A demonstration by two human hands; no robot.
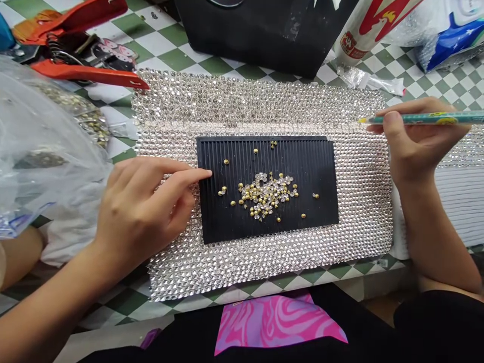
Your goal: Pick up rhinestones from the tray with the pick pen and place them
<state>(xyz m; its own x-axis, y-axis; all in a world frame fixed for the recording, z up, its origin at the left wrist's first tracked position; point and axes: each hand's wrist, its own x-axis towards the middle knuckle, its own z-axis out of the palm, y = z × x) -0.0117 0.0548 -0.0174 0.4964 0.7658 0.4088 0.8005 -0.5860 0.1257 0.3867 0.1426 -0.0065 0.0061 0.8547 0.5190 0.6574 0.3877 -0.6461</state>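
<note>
My right hand (419, 136) is closed round a green pencil (419, 118), held level with its yellow tip pointing left above the sheet of clear rhinestones (363, 201). My left hand (147, 201) has its index finger stretched out, the fingertip at the left edge of a black ridged tray (313, 166); its other fingers are bent, and I see nothing in them. On the tray lies a loose heap of small rhinestones (266, 194), some clear side up, others gold side up, with several scattered around it. The tray rests on the glittering sheet.
A black box (257, 35) and a white-and-red cylinder (363, 30) stand behind the sheet. Orange-handled tools (91, 73) lie at the far left, above a clear plastic bag (49, 131). A blue-and-white packet (449, 40) lies at the back right on the checked tablecloth (166, 45).
</note>
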